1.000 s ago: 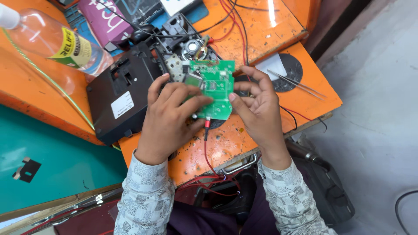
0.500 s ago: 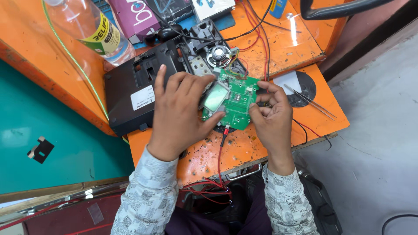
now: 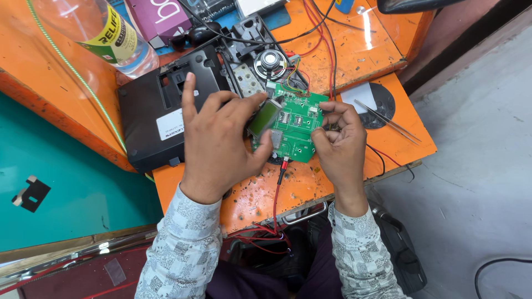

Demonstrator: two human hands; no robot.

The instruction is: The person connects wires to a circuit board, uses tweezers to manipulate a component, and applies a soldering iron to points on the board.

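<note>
You are pinching a small grey-green display module (image 3: 264, 117) between the thumb and fingers of your left hand (image 3: 219, 144), lifting it at the left edge of the green circuit board (image 3: 296, 130). Your right hand (image 3: 339, 147) is curled, gripping the board's right edge. The board is sitting just right of the black casing (image 3: 152, 108), below the small speaker (image 3: 271, 60).

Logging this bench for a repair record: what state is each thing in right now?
Left hand: fingers pinching the small display.
Small display: tilted up off the board.
Right hand: gripping the board's right edge.
Green circuit board: bare, out of its casing, wired.
Black casing: opened, lying flat.
Speaker: loose, wired.
Plastic bottle: lying on its side.
Tweezers: unused, lying on the table.
</note>
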